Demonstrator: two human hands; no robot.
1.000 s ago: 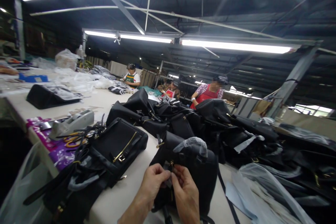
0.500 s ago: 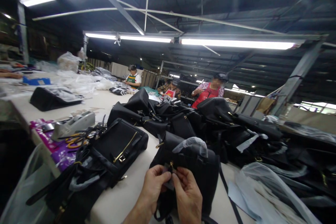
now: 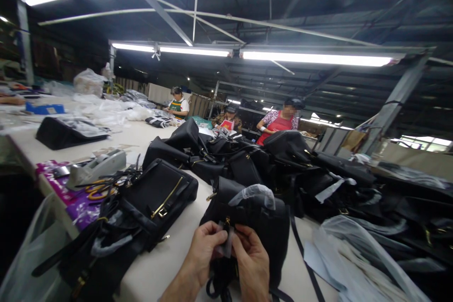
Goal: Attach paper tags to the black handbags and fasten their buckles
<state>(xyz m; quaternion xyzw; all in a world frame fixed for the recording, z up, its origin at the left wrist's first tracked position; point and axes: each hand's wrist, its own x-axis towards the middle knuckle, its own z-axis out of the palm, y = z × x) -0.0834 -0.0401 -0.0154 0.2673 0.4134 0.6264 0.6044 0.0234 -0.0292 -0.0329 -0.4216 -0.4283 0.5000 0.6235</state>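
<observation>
The left hand (image 3: pixel 204 251) and right hand (image 3: pixel 252 262) are closed in a pinch on a small pale wrap (image 3: pixel 225 241) at the front of a black bag (image 3: pixel 262 219), which is stood near the edge of a pale worktable (image 3: pixel 141 138). More bags (image 3: pixel 283 160) are heaped behind it, and a tape dispenser (image 3: pixel 95 167) is laid at the left. The dark hall is lit by tube lights (image 3: pixel 314 60).

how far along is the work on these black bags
Done: clear plastic wrap already covers the handle of the black leather bag. In hand: left hand and right hand pinch a small clear film strip at its gold clasp. Remaining: a heap of black bags lies behind it.
</observation>
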